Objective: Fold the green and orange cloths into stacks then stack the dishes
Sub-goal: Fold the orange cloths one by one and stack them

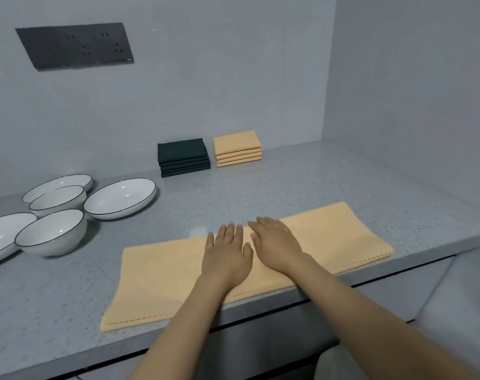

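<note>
Orange cloth (162,272) near counter edge (398,263); left hand (228,256), right hand (277,246) flat, holding nothing. Hard push may slide cloth off.

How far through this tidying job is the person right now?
Mostly through the cloths. Done: a green stack and an orange stack sit folded by the back wall. In hand: the left hand and right hand lie flat on one orange cloth, folded into a long strip along the counter's front edge. Left: finishing that cloth, then stacking the bowls and plates, which lie spread out unstacked.
</note>
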The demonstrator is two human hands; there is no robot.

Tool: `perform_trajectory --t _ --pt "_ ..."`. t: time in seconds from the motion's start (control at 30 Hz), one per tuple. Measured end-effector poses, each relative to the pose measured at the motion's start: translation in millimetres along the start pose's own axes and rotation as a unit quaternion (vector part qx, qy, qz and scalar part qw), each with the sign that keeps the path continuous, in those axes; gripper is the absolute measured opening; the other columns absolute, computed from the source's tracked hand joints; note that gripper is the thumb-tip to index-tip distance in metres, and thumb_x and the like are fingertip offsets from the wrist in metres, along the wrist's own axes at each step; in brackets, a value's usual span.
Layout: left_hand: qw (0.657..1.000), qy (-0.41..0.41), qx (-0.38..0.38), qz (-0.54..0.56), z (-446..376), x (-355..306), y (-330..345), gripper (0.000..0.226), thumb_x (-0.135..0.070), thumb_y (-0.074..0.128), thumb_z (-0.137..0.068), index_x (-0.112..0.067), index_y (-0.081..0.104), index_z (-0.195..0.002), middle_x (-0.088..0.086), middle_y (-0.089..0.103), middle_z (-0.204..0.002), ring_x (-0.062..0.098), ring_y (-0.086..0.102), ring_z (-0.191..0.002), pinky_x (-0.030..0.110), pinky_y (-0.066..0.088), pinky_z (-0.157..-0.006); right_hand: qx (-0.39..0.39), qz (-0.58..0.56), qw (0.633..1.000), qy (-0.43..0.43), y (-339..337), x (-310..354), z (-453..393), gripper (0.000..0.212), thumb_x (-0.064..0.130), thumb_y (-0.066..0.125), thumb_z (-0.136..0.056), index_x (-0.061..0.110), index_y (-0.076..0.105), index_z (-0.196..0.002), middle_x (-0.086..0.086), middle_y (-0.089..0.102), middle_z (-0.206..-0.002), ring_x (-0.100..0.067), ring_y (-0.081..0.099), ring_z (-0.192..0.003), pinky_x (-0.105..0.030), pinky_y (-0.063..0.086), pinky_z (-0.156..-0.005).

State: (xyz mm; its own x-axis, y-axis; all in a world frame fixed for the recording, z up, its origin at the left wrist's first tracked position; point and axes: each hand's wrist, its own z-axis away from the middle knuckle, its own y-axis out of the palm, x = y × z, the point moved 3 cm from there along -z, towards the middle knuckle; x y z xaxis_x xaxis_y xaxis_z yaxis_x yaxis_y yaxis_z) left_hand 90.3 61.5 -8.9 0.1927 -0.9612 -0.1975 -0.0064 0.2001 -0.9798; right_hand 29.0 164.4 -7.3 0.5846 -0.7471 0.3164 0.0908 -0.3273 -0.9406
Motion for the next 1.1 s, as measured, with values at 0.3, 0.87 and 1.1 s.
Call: perform_trajectory --t 0.3,0.87,1.1 --pt "1.0 0.001 -0.012 -0.008 -3.2 7.0 4.0 0.057 -0.039 0.012 -0.101 -0.021 -0.005 -0.153 -0.002 -0.01 -0.16 0.012 -0.013 -0.146 0.036 -0.011 -0.118 0.048 0.062 0.992 0.1 -3.8 -36.9 2.0 0.057 0.049 0.01 -0.099 0.028 -0.001 -0.151 0.007 -0.004 -0.159 -0.014 -0.008 -0.146 -0.038 -0.007 -0.118" --pt "1.0 0.002 -0.003 -0.016 -2.6 2.9 4.0 0.059 -0.043 0.01 -0.101 -0.02 -0.005 -0.153 -0.001 -0.011 -0.16 0.012 -0.012 -0.146 0.036 -0.01 -0.119 -0.025 0.094 0.982 0.164 -40.2 -72.9 8.9 0.056 0.039 0.014 -0.102 0.017 0.0 -0.152 -0.011 -0.001 -0.159 -0.025 -0.006 -0.146 -0.041 -0.007 -0.118" --pt "1.0 0.008 0.005 -0.004 -3.6 -0.4 4.7 0.056 -0.037 0.011 -0.102 -0.019 -0.005 -0.152 -0.001 -0.011 -0.16 0.011 -0.012 -0.146 0.035 -0.011 -0.118 0.015 -0.01 0.999 0.035 -0.4 -9.5 11.5 0.05 0.033 0.018 -0.103 0.021 0.014 -0.151 0.001 0.015 -0.158 -0.015 0.008 -0.146 -0.032 0.005 -0.119"
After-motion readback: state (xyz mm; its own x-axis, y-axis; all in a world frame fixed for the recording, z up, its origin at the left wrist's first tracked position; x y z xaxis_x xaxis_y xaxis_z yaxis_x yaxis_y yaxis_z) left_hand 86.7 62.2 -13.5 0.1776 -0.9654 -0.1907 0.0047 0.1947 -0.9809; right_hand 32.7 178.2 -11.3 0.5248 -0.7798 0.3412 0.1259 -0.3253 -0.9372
